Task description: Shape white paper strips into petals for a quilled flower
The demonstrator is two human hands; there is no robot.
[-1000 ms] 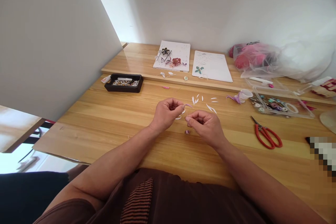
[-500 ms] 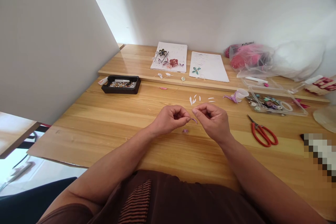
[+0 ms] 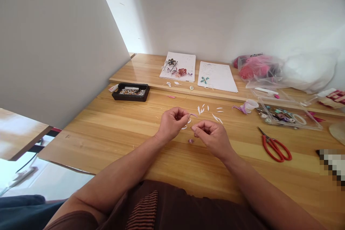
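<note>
My left hand (image 3: 174, 123) is closed in a pinch on a slim purple strip (image 3: 193, 115), whose curved end sticks out to the right of the fingertips. Lower and to the right, my right hand (image 3: 212, 134) pinches a fine thread (image 3: 192, 123) that runs up toward the left fingertips. A small purple bundle (image 3: 191, 141) lies on the table just below the hands. Slender white petal-shaped pieces (image 3: 201, 109) are scattered beyond them, a few partly hidden by the fingers.
Red-handled pliers (image 3: 275, 146) lie at the right, below a clear box of spools (image 3: 288, 116) and a white cup (image 3: 251, 106) with purple thread. At the left stands a black bead tray (image 3: 131, 93). Paper sheets (image 3: 218, 75) with flower ornaments rest on the raised ledge.
My right hand has moved down and away from the left, uncovering more white pieces. The purple strip now points up and right from my left fingertips. The whole view has shifted slightly.
</note>
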